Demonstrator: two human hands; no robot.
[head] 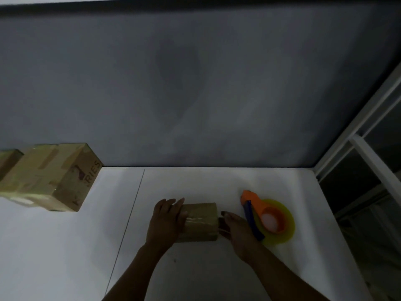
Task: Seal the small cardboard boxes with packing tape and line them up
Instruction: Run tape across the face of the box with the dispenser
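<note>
three cardboard boxes (198,221) (52,177) (8,159), one tape dispenser (268,216), two hands (166,222) (238,232), one white table (65,246)

dim, underexposed view; soft blur throughout; wide-angle bending at edges.

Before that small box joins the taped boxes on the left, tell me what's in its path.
Nothing visible: only bare table between small box and taped boxes; the tape dispenser sits on the opposite side.
</note>
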